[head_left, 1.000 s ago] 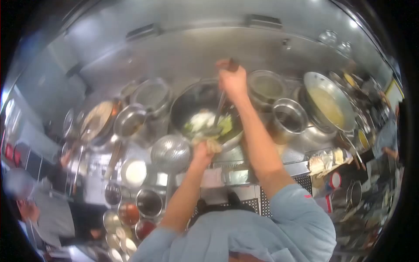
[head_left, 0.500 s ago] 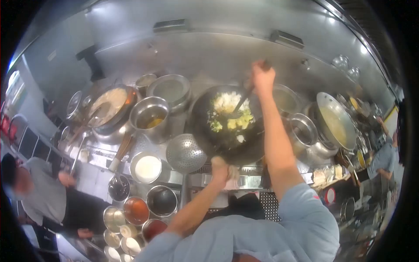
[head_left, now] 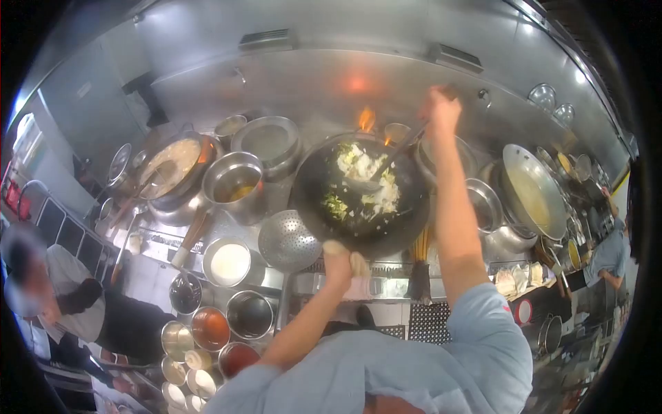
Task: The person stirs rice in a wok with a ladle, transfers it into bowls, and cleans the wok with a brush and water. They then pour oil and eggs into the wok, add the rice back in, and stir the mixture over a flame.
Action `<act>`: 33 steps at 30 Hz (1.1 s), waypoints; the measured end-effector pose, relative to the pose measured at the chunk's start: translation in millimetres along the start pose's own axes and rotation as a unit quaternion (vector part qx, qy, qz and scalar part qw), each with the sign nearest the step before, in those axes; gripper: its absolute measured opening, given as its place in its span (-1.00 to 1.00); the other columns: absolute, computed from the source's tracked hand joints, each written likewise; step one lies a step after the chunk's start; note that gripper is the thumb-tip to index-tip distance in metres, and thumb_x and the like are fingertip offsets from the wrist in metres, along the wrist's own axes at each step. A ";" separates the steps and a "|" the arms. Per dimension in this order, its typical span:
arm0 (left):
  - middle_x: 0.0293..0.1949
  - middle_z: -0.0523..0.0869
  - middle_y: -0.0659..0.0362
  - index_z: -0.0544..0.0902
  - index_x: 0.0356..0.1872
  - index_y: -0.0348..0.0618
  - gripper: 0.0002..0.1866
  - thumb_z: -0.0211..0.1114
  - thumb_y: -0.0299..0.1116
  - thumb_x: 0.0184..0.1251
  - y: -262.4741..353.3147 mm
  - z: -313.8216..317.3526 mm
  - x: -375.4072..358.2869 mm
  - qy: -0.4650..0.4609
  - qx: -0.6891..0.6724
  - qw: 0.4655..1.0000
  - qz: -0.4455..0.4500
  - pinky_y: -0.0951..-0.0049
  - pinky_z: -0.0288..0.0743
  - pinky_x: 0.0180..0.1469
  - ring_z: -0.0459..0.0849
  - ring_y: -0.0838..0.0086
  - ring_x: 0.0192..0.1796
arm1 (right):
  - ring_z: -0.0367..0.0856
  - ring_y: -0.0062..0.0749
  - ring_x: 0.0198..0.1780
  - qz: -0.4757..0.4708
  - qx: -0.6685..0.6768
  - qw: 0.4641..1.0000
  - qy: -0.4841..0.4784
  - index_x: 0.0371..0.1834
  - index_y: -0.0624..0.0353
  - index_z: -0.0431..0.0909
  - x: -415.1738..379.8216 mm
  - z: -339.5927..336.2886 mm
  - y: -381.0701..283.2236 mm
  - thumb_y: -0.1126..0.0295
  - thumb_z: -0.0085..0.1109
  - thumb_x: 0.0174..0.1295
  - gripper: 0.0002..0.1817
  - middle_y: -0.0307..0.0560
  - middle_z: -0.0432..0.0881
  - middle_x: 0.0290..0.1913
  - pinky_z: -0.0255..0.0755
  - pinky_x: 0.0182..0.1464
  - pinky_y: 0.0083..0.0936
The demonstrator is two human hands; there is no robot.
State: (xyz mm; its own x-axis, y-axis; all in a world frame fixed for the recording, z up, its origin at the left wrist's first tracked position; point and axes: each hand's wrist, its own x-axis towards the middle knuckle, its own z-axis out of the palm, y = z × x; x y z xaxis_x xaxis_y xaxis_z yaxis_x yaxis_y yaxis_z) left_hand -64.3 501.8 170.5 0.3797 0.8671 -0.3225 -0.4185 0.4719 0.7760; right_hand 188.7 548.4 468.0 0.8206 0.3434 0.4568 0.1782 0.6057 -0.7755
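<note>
A large black wok [head_left: 310, 207] sits over a burner, with orange flame [head_left: 366, 119] at its far rim. White and yellow-green chopped food [head_left: 386, 195] lies in the wok in patches. My right hand [head_left: 443, 110] is closed around the handle of a ladle [head_left: 396, 162], whose head is down among the food. At the near side of the wok, my left hand [head_left: 338, 265] grips the wok's edge through a folded pale cloth [head_left: 360, 268]. A perforated strainer [head_left: 286, 241] lies just left of the wok.
Metal pots [head_left: 234, 196] and a second wok of pale liquid [head_left: 176, 162] stand to the left. Nearer are a white-filled bowl [head_left: 230, 263] and several sauce containers [head_left: 210, 328]. A tilted pan [head_left: 531, 193] is at the right. One person [head_left: 83, 283] stands at left, another [head_left: 607, 252] at far right.
My right hand has moved up and to the right with the ladle. The food has shifted and spread in the wok. Flame now shows behind the far rim.
</note>
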 end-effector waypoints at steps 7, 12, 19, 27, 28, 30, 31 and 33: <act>-0.36 0.63 0.19 0.56 -0.26 -0.14 -0.80 0.02 -0.28 0.41 16.5 26.0 114.7 -0.097 0.061 0.960 -0.257 0.45 0.53 -0.42 0.59 0.46 -0.39 | 0.38 -0.61 -0.61 -0.065 0.007 0.997 0.052 -0.34 0.18 0.51 -19.1 -47.8 43.3 0.51 0.12 0.16 -0.97 -0.30 0.46 -0.54 0.26 -0.61 -0.60; -0.26 0.63 0.14 0.57 -0.26 -0.16 -0.78 -0.02 -0.31 0.40 10.9 36.5 89.2 -0.061 0.023 0.974 -0.218 0.36 0.60 -0.36 0.60 0.41 -0.36 | 0.44 -0.68 -0.53 0.005 -0.071 0.996 -0.046 -0.43 0.16 0.56 -99.4 -18.6 59.6 0.54 0.16 0.15 -0.96 -0.30 0.53 -0.54 0.30 -0.53 -0.64; -0.55 0.44 0.23 0.45 -0.52 -0.09 -0.74 -0.04 -0.35 0.42 22.4 46.7 27.0 -0.132 -0.111 0.980 -0.102 0.42 0.43 -0.53 0.45 0.46 -0.58 | 0.36 -0.57 -0.70 0.125 -0.050 0.988 -0.081 -0.46 0.20 0.45 -20.0 4.5 39.1 0.41 0.14 0.16 -0.87 -0.26 0.37 -0.68 0.25 -0.65 -0.52; -0.74 0.29 0.19 0.29 -0.66 -0.10 -0.65 -0.11 -0.36 0.41 30.3 26.3 -36.8 -0.082 -0.048 0.983 -0.158 0.40 0.16 -0.64 0.25 0.47 -0.72 | 0.43 -0.56 -0.54 0.052 -0.044 0.996 -0.065 -0.27 0.23 0.61 15.9 26.8 11.8 0.47 0.18 0.04 -0.82 -0.23 0.51 -0.56 0.27 -0.52 -0.51; -0.77 0.27 0.18 0.29 -0.66 -0.11 -0.65 -0.12 -0.35 0.41 48.9 40.4 -45.3 -0.066 -0.037 0.983 -0.166 0.40 0.14 -0.65 0.24 0.48 -0.73 | 0.42 -0.56 -0.55 0.047 -0.027 0.995 -0.090 -0.26 0.23 0.61 10.1 27.6 0.4 0.48 0.18 0.03 -0.82 -0.23 0.51 -0.56 0.26 -0.52 -0.52; -0.80 0.26 0.16 0.28 -0.67 -0.10 -0.66 -0.12 -0.39 0.39 15.1 33.4 34.5 -0.201 -0.166 0.958 -0.118 0.33 0.09 -0.71 0.20 0.41 -0.78 | 0.39 -0.57 -0.60 0.047 -0.037 0.992 -0.112 -0.27 0.24 0.59 -17.8 23.7 4.2 0.47 0.18 0.04 -0.83 -0.24 0.48 -0.59 0.23 -0.56 -0.55; -0.81 0.25 0.15 0.25 -0.71 -0.08 -0.62 -0.12 -0.39 0.39 14.2 32.7 42.3 -0.142 -0.127 0.973 -0.130 0.30 0.09 -0.71 0.21 0.38 -0.78 | 0.38 -0.55 -0.65 0.034 -0.091 0.991 -0.090 -0.32 0.25 0.57 -38.7 24.3 17.5 0.46 0.17 0.05 -0.86 -0.24 0.45 -0.61 0.23 -0.60 -0.54; -0.83 0.21 0.14 0.20 -0.79 -0.03 -0.55 -0.13 -0.37 0.40 1.7 13.2 40.3 -0.130 -0.044 0.984 -0.113 0.25 0.11 -0.70 0.23 0.33 -0.77 | 0.38 -0.56 -0.67 0.128 -0.085 0.973 -0.171 -0.36 0.24 0.56 -45.2 4.8 70.2 0.45 0.15 0.07 -0.89 -0.25 0.46 -0.60 0.26 -0.62 -0.53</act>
State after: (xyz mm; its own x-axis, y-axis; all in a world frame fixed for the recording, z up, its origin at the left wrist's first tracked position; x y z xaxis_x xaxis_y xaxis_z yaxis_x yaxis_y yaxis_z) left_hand -38.9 535.5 166.0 0.6650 0.6738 -0.3221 -0.3649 0.6695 0.6470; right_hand 161.6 578.9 394.9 0.6268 0.7032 0.3356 0.1034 0.3518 -0.9303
